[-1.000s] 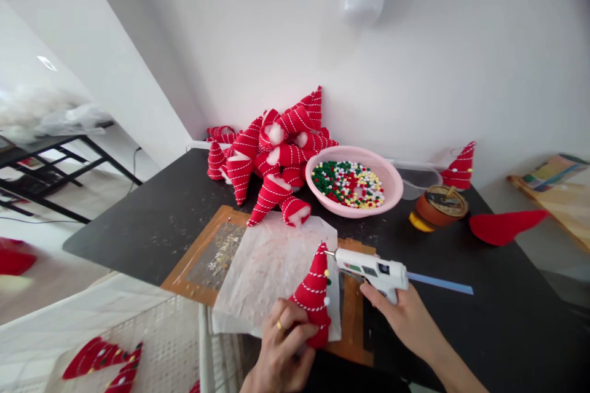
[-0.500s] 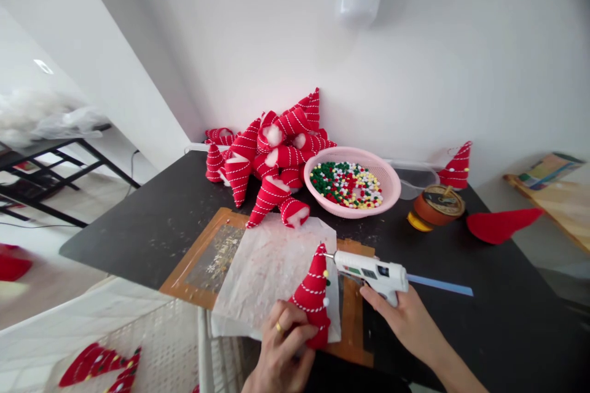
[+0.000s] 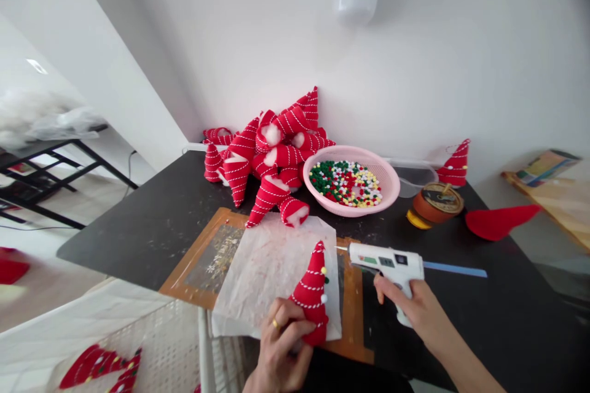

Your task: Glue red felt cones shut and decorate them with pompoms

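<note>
My left hand grips the base of a red felt cone wound with white twisted cord. Small yellow, green and white pom-poms sit along the cone's right side, and its tip points up. A white glue gun is held in my right hand, fingers wrapped round its handle. Its nozzle points left, a short way right of the cone's tip and apart from it. From the back of the gun sticks a bluish glue stick. Under the cone lies a white paper sheet.
Stuffed red cones are heaped at the back. Beside them stands a pink basket of coloured pom-poms. Further right are a round tin, a finished-looking cone and a red felt piece. A white mesh basket stands lower left.
My right hand has drawn the glue gun away to the right, so its nozzle has left the cone's tip. My left hand stays on the cone's base.
</note>
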Tool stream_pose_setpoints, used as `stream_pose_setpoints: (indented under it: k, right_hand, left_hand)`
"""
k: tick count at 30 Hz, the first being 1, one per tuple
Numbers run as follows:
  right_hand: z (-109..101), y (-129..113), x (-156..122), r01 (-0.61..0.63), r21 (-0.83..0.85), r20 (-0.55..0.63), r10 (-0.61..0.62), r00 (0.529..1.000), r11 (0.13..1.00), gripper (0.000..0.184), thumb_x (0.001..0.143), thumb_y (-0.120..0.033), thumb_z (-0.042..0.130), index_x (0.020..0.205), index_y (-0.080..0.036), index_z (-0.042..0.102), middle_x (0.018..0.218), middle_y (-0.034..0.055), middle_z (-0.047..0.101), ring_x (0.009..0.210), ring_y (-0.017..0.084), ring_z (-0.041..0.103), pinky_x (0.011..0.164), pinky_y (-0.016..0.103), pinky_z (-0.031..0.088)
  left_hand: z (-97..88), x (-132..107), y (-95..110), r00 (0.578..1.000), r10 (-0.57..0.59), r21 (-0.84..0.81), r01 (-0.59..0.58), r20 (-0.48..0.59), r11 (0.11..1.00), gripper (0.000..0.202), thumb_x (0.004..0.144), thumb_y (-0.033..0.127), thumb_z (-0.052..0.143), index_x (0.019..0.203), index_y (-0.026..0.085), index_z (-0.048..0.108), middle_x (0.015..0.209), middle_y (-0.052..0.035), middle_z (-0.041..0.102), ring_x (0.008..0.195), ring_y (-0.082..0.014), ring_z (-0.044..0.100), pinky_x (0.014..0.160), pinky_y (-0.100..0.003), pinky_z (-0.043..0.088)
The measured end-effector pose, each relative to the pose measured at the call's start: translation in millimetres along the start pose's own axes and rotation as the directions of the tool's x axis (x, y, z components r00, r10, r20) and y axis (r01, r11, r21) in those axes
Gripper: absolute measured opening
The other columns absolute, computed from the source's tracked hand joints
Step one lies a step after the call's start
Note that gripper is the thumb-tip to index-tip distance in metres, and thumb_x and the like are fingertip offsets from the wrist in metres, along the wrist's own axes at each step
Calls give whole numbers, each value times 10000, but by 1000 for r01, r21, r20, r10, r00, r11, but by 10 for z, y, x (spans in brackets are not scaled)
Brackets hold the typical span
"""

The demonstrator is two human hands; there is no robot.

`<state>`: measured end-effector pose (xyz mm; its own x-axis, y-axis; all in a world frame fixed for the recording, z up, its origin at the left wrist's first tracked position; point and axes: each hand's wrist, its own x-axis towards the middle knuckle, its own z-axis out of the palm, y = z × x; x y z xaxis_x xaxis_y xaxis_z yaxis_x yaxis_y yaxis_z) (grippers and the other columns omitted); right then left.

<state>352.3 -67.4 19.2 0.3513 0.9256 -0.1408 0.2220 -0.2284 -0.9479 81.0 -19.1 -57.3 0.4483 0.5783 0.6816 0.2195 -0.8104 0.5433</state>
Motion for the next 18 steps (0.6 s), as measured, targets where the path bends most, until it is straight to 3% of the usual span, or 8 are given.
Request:
stream_pose_setpoints:
  k: [5,9,12,15,18]
  right_hand:
    - [-299,121,180,-179,357,9,189,982,917,402,826,-566,737,855,-167,709,698,42,672,667,212,624,644,316,529]
    - [-634,284,371,-294,431,31,311,950,853,303,811,-461,766,848,-165,715,763,84,727,684,231,680,604,312,569]
    - [-815,394,464,-360,356,35,373,927,862,289,788,-407,788,902,-147,736,848,134,771,740,256,721,627,327,600]
    - [-936,474,513,-425,205,37,427,903,881,335,788,-447,791,916,-143,736,949,165,787,811,276,742,703,358,614]
    - [-1056,547,556,-382,-151,-44,380,924,912,398,786,-580,745,702,-198,673,747,102,759,689,275,711,609,353,555]
  left_hand:
    - [-41,18,30,997,-63,-13,63,-54,998,232,802,33,543,947,194,626,865,-56,587,805,-191,563,693,-334,495]
    - [-85,26,51,992,-94,-22,92,-89,996,214,817,39,555,941,194,635,859,-53,581,798,-192,576,683,-326,497]
    - [-113,31,44,990,-86,-5,86,-113,996,209,819,39,559,938,190,643,862,-54,582,802,-195,584,685,-326,499]
    - [-133,38,24,990,-82,6,83,-116,997,213,818,28,551,934,183,639,864,-56,581,805,-193,581,689,-325,499]
    - [-145,48,5,990,-80,6,81,-113,997,210,817,22,545,928,177,635,860,-56,577,804,-192,576,686,-323,498]
